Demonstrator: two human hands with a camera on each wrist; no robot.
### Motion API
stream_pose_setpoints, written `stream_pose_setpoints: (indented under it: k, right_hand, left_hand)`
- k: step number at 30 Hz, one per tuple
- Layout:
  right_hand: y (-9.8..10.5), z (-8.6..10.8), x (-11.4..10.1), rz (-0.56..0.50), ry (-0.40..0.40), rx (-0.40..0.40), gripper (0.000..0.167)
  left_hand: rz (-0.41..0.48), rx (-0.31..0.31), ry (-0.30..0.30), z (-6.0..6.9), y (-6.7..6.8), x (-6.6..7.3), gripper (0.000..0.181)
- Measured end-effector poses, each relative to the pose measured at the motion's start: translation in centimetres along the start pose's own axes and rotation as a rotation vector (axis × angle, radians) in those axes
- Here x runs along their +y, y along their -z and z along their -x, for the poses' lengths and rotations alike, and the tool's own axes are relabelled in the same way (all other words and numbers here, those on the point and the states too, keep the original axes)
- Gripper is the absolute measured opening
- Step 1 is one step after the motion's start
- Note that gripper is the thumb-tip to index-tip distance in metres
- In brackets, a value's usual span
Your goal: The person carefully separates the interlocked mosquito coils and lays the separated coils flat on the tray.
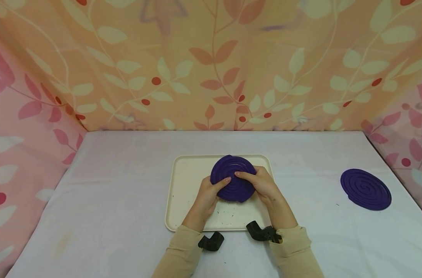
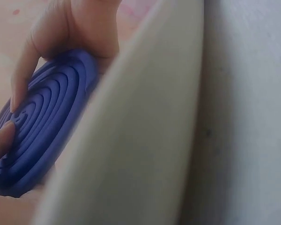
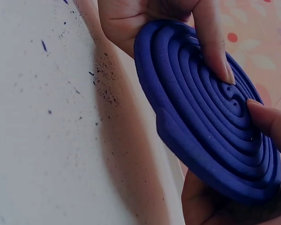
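Observation:
Both hands hold a purple coiled clay disc (image 1: 236,190) above the tray, its spiral face towards the head camera. My left hand (image 1: 207,194) grips its left edge, the thumb lying on the coils. On the opposite edge my right hand (image 1: 265,184) grips it, with that thumb near the centre. The right wrist view shows both thumbs touching the disc (image 3: 178,89) by the middle of the spiral, fingers behind the rim. A small step breaks the outer coil there. The disc (image 2: 61,117) is seen obliquely in the left wrist view.
Below the hands lies a cream tray (image 1: 183,185) scattered with small dark crumbs. A second purple coiled disc (image 1: 366,190) lies flat on the white table (image 1: 103,200) at the right. Black curved pieces (image 1: 212,242) sit by the cuffs. Patterned cloth (image 1: 211,69) surrounds the table's back and sides.

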State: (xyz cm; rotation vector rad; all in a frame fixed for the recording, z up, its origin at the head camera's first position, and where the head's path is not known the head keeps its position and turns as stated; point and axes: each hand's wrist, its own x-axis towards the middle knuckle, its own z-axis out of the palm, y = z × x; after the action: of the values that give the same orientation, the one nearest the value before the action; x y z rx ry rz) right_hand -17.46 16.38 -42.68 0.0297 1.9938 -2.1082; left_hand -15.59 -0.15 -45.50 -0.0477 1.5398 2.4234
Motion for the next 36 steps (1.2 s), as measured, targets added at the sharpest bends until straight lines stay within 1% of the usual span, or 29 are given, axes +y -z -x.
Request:
stream_pose_setpoints:
  k: [11,18,24,27,33,36]
  right_hand:
    - [0.19,-0.03,0.09,0.003,-0.012,-0.011,0.008]
    - [0.19,-0.05,0.12,-0.011,-0.017,-0.016,0.013]
    - [0.24,0.06,0.11,-0.022,-0.016,-0.024,0.009]
    - [0.26,0.07,0.11,-0.022,-0.013,-0.026,0.01]
    - [0.29,0.03,0.14,-0.026,0.0,-0.039,0.013]
    - [0.31,0.02,0.16,-0.027,0.003,-0.042,0.013]
  left_hand:
    - [-0.001,-0.018,0.003,-0.02,0.03,0.05,0.04]
    - [0.008,-0.039,0.001,0.08,0.14,0.07,0.042]
    - [0.02,-0.046,0.003,0.11,0.15,0.03,0.044]
    - [0.025,-0.047,0.006,0.11,0.17,0.03,0.043]
    - [0.016,-0.074,0.002,0.2,0.22,0.17,0.042]
    - [0.015,-0.079,0.003,0.24,0.19,0.24,0.042]
